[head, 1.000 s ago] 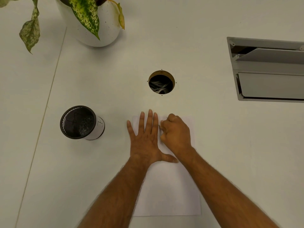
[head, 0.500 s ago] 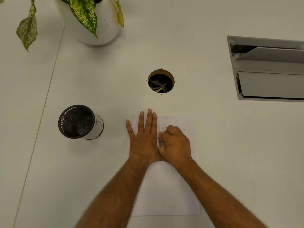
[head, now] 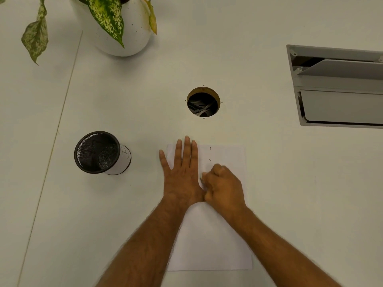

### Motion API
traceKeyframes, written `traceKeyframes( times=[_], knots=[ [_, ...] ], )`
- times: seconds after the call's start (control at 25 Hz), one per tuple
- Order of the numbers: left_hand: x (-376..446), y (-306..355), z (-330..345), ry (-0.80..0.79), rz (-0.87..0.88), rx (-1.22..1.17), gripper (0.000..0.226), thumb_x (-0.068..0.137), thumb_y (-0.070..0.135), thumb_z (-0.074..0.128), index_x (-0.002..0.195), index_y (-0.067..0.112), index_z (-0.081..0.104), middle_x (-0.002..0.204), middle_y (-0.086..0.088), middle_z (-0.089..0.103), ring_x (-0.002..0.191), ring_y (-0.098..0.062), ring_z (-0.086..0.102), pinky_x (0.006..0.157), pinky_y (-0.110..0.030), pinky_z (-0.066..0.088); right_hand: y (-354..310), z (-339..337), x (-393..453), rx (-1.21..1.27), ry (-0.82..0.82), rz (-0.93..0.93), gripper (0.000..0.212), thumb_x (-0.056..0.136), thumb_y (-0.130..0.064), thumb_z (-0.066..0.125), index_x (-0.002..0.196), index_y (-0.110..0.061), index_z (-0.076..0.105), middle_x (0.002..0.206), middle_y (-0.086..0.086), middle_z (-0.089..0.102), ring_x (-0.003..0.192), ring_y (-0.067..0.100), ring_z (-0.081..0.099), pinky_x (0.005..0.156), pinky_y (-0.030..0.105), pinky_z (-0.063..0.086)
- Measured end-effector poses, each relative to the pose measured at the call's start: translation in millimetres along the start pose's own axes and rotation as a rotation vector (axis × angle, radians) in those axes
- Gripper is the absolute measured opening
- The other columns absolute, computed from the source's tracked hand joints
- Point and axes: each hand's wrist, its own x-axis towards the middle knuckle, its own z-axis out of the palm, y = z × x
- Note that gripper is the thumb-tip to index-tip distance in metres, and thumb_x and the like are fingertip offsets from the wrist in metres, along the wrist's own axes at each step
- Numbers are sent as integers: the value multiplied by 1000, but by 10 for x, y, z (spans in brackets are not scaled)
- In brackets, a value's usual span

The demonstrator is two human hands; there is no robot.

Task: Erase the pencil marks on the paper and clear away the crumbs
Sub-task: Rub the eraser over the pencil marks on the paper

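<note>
Moved: our right hand (head: 224, 188) has drawn back down the paper (head: 211, 235) — fist curled, eraser unseen, grip uncertain. Left hand (head: 181, 174) flat, fingers spread. Erasing underway; remaining marks (head: 210, 160) next — then crumbs.
</note>
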Motion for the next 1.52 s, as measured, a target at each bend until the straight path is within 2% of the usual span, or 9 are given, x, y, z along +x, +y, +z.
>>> traceKeyframes(
  times=[0.2, 0.28, 0.36, 0.48, 0.64, 0.88, 1.08, 1.28, 1.52],
  knots=[
    [0, 2, -2, 15, -14, 10, 106, 75, 71, 17, 152, 11, -23, 163, -11, -26, 150, -30, -24, 112, -72, -7, -34, -17, -124, -32, -14, -17, 14, 64, 4, 74, 62, -7, 66, 59, 1, 53, 57, 15, 48, 48, 19, 32],
    [1, 0, -7, 8, -4, 8, 107, 81, 73, 25, 151, 10, -26, 161, -11, -29, 149, -30, -26, 112, -73, -7, -54, -1, -12, -36, -27, -5, 13, 62, 5, 73, 62, -7, 66, 60, 2, 54, 57, 16, 49, 48, 19, 32],
    [-6, -4, -31, -21, 7, 20, 125, 71, 90, 27, 150, 9, -29, 160, -12, -32, 148, -31, -28, 111, -73, -9, -57, 13, 184, -45, -14, 21, 9, 63, 1, 71, 61, -6, 66, 62, 4, 54, 58, 19, 50, 46, 22, 34],
    [-12, 2, -61, -66, 9, 0, 153, 38, 107, 9, 149, 10, -29, 161, -12, -30, 149, -31, -27, 111, -73, -12, -36, 7, 501, -55, 34, 70, 6, 65, -1, 70, 64, -7, 70, 66, 6, 57, 61, 21, 52, 45, 26, 39],
    [3, 0, -72, -85, 11, -10, 160, 33, 110, 17, 150, 11, -29, 160, -12, -31, 148, -32, -29, 110, -74, -9, -1, -10, 616, -61, 25, 68, 6, 69, -2, 71, 72, -6, 74, 69, 8, 59, 64, 21, 51, 49, 25, 40],
    [30, -84, -34, -28, 47, -81, 146, 43, 107, 8, 155, 18, -18, 163, -4, -24, 150, -26, -23, 112, -70, -15, 57, -15, 617, -44, 6, 38, 9, 68, 0, 70, 74, -7, 74, 68, 7, 58, 65, 13, 41, 51, 24, 32],
    [30, -511, -56, 30, 227, -21, 122, 62, 102, 21, 157, 31, -8, 167, 2, -8, 152, -22, -18, 116, -65, -13, 70, -3, 617, -55, 17, 40, 10, 67, 1, 69, 70, -8, 71, 65, 4, 54, 63, 13, 40, 46, 24, 37],
    [6, -402, -93, -7, 126, 21, 131, 49, 108, 26, 151, 42, -21, 162, 1, -28, 148, -30, -28, 108, -73, -20, 89, 7, 606, -61, 25, 13, 10, 66, 2, 70, 66, -8, 69, 64, 3, 52, 62, 13, 41, 44, 24, 37],
    [31, -356, -74, 0, 79, 6, 132, 46, 108, 25, 149, 43, -26, 161, -1, -31, 147, -32, -30, 106, -75, -17, 16, -16, 380, -17, 37, -12, 7, 70, -3, 69, 64, -6, 67, 63, 4, 53, 59, 18, 49, 43, 25, 42]
  ],
)
